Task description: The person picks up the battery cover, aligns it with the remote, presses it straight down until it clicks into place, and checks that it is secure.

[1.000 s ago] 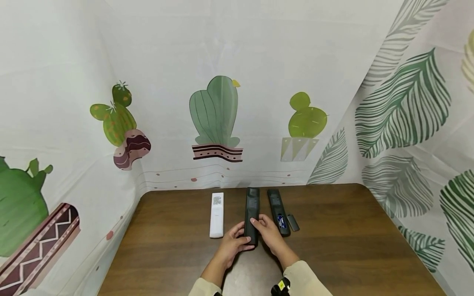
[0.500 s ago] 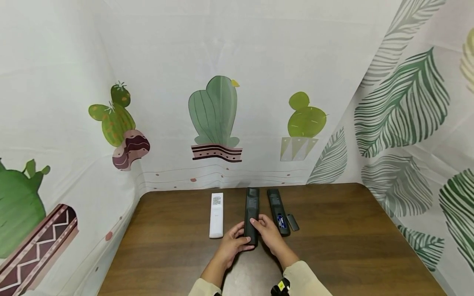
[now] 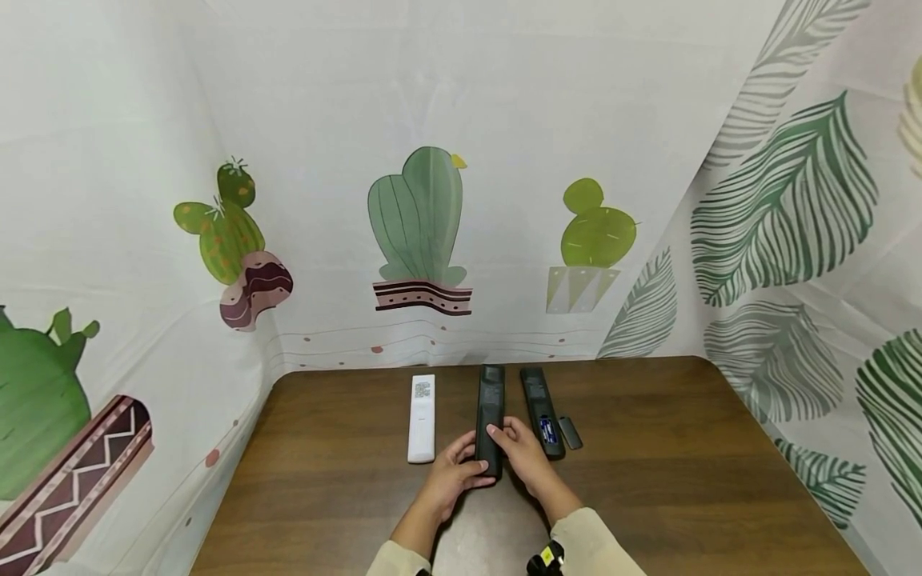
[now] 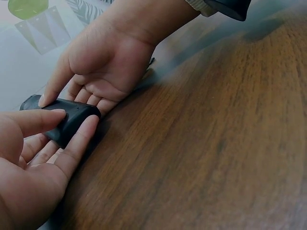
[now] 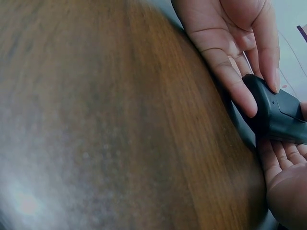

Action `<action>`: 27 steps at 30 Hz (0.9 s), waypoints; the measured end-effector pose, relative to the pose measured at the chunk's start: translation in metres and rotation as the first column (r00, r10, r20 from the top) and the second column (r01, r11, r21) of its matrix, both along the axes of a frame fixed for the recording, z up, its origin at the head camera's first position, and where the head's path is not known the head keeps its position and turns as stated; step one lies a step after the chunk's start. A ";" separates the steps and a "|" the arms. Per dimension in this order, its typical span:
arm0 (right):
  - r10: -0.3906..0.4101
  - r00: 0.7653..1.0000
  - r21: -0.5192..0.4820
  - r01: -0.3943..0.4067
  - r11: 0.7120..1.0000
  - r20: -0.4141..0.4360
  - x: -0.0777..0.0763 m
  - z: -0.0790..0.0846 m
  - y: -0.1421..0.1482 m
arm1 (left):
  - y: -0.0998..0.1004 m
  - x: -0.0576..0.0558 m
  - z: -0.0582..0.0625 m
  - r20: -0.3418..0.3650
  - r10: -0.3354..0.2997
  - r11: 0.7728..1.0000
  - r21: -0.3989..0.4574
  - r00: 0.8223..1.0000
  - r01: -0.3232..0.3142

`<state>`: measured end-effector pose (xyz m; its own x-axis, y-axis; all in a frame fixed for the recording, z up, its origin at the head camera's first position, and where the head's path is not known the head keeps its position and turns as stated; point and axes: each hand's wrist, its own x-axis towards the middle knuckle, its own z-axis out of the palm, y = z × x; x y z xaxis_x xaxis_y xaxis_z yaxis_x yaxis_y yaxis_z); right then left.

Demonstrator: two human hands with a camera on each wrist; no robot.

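Note:
A black remote control [image 3: 491, 400] lies back side up between both hands, its near end toward the person. My left hand [image 3: 450, 474] grips that near end from the left, thumb on top and one finger across the end face. From the right, my right hand [image 3: 524, 456] holds the remote's side, its thumb pressing on the back cover. In the left wrist view the remote's dark end [image 4: 72, 120] shows between the two thumbs. The right wrist view shows the cover's seam on the remote [image 5: 283, 112], with the fingers of both hands around it.
To the left lies a white remote [image 3: 422, 420]. On the right a second black remote [image 3: 536, 400] has its battery compartment open, blue batteries [image 3: 549, 430] inside, with a loose battery cover [image 3: 571, 433] beside it. All are on a brown wooden table [image 3: 670, 464] against a printed curtain [image 3: 511, 120].

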<state>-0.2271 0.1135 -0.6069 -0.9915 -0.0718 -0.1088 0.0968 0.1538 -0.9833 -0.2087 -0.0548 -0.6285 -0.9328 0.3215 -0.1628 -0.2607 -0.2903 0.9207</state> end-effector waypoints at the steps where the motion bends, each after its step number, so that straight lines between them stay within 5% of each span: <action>1: 0.003 1.000 0.000 -0.003 1.000 0.003 0.000 0.000 0.000 | 0.000 0.000 0.000 -0.002 -0.001 1.000 0.000 1.000 0.001; 27: -0.008 1.000 -0.015 0.008 1.000 0.000 -0.003 -0.006 0.000 | -0.001 -0.001 -0.005 -0.024 -0.012 1.000 -0.026 1.000 0.011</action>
<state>-0.2299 0.1140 -0.6128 -0.9921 -0.0654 -0.1075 0.0976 0.1386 -0.9855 -0.2101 -0.0557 -0.6335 -0.9329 0.3279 -0.1490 -0.2418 -0.2635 0.9339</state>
